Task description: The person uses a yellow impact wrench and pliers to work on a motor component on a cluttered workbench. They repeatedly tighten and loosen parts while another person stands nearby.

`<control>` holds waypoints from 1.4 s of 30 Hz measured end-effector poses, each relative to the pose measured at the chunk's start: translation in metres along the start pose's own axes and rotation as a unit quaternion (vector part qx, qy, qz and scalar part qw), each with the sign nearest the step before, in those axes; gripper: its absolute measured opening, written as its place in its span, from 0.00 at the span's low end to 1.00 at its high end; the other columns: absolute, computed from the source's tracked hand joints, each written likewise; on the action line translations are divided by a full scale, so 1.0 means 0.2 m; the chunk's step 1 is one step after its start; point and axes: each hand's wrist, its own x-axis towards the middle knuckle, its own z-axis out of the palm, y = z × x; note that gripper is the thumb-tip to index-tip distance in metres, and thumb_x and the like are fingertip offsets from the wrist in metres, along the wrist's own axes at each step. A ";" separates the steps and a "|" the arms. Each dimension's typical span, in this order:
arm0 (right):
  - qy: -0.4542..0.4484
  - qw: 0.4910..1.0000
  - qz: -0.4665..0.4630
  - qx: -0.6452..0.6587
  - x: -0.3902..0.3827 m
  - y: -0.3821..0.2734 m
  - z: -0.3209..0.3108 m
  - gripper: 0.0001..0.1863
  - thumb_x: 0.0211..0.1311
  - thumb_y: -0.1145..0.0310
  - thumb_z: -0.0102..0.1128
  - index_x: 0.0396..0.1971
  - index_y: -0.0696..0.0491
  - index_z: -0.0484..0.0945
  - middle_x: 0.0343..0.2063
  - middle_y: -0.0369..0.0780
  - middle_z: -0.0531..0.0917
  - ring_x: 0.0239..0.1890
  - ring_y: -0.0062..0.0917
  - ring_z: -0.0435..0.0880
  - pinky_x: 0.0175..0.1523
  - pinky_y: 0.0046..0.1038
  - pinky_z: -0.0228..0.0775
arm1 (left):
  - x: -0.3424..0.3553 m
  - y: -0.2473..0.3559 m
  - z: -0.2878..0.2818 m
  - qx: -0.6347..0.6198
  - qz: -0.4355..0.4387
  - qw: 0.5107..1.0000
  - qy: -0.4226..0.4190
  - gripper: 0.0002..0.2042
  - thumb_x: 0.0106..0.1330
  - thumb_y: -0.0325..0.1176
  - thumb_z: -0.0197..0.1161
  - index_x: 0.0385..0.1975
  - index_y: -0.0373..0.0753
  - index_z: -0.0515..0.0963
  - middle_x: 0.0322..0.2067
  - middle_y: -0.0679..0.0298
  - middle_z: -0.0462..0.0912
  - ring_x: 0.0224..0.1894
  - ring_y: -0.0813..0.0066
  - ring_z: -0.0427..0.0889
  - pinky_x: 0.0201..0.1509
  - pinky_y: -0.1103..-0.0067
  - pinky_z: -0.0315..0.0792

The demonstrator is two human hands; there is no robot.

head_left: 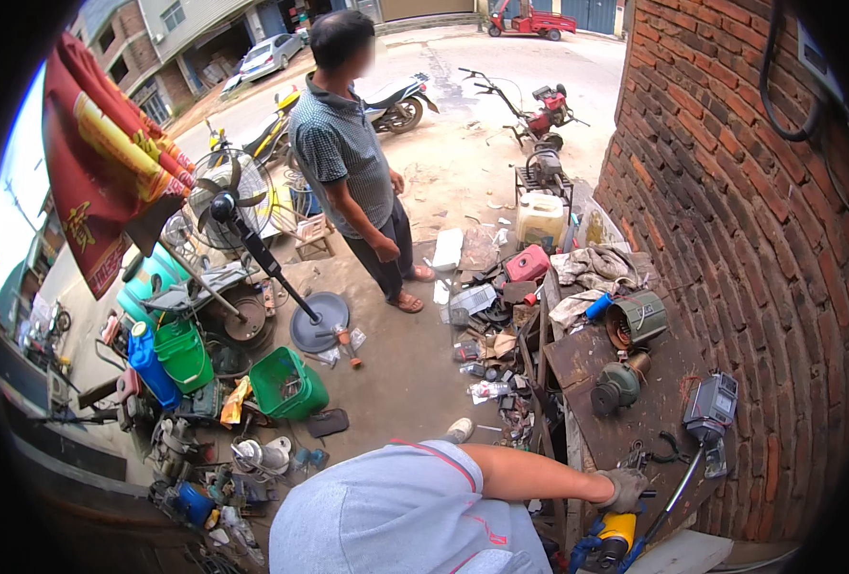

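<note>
My left arm reaches over the dark workbench (592, 368) from a grey-blue sleeve with red piping. At its end my left hand (621, 490), in a grey work glove, is closed, with a short dark end poking out beside the fingers; what it grips is mostly hidden. Just below the glove lies a yellow and black tool (617, 529) with blue parts around it. A long metal rod (676, 493) slants past it toward a grey boxy device (711, 407) with a small panel. Dark pliers-like tools (671, 448) lie beyond the hand. My right hand does not show.
A co-worker (343, 163) stands ahead beside a pedestal fan (242, 230). A motor housing (637, 318) and a greenish motor part (617, 385) sit on the bench by a brick wall (730, 191). Scrap (496, 373), a green bin (288, 383) and blue jug (152, 364) crowd the floor.
</note>
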 end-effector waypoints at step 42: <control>-0.155 0.768 0.570 0.247 0.29 -0.15 -0.17 0.34 0.61 0.62 0.56 0.69 0.35 0.58 0.56 0.57 0.71 0.38 0.43 0.81 0.33 0.32 0.79 | 0.14 0.14 -0.12 0.094 -0.041 0.984 -0.147 0.18 0.53 0.40 0.66 0.43 0.39 0.84 0.45 0.51 0.85 0.52 0.55 0.83 0.55 0.66 0.76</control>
